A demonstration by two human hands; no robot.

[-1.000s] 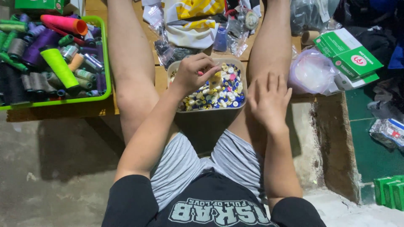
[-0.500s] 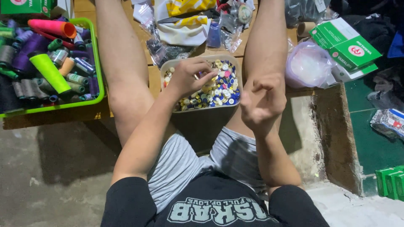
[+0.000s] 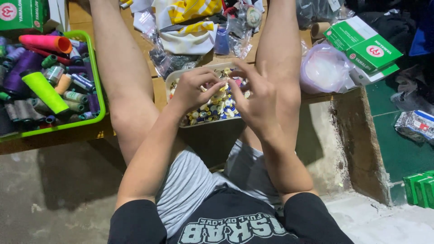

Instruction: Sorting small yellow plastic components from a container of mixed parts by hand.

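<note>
Both hands over the button tray [image 3: 174, 81], between the knees. Left hand [image 3: 192, 90] fingers curled, pinching something small, cannot tell what. Right hand [image 3: 253, 97] fingers loosely spread, palm open. Green thread bin [image 3: 100, 86] left; green boxes [image 3: 364, 45] far right.

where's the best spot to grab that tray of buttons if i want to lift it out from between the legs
Probably by the near rim of the tray of buttons, coming from the person's own side. That long edge is bare and overhangs the wooden platform, so fingers could hook under it. The far edge is crowded by plastic bags, the legs flank both ends, and the left hand and right hand hover above the middle.
</note>
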